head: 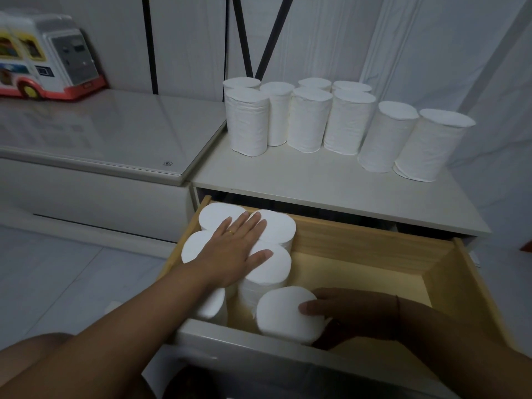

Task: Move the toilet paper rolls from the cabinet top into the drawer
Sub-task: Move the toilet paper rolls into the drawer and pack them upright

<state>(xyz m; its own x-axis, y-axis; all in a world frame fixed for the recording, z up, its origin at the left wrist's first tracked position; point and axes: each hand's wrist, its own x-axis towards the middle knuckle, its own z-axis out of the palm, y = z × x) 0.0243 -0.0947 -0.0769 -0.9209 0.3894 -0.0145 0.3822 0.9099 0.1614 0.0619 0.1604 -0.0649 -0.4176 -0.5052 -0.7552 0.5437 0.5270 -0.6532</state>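
Note:
Several white toilet paper rolls (308,122) stand upright on the white cabinet top (316,182), grouped toward the back. Below it the wooden drawer (374,249) is pulled open. Several rolls (276,226) stand upright in its left part. My left hand (233,249) lies flat with spread fingers on the tops of these rolls. My right hand (339,312) grips the side of one roll (288,315) at the drawer's front, standing upright inside it.
A lower white unit with a glossy top (109,133) adjoins the cabinet on the left, with a toy bus (43,56) at its back. The drawer's right half shows bare bottom (374,277). White wall panels rise behind the cabinet.

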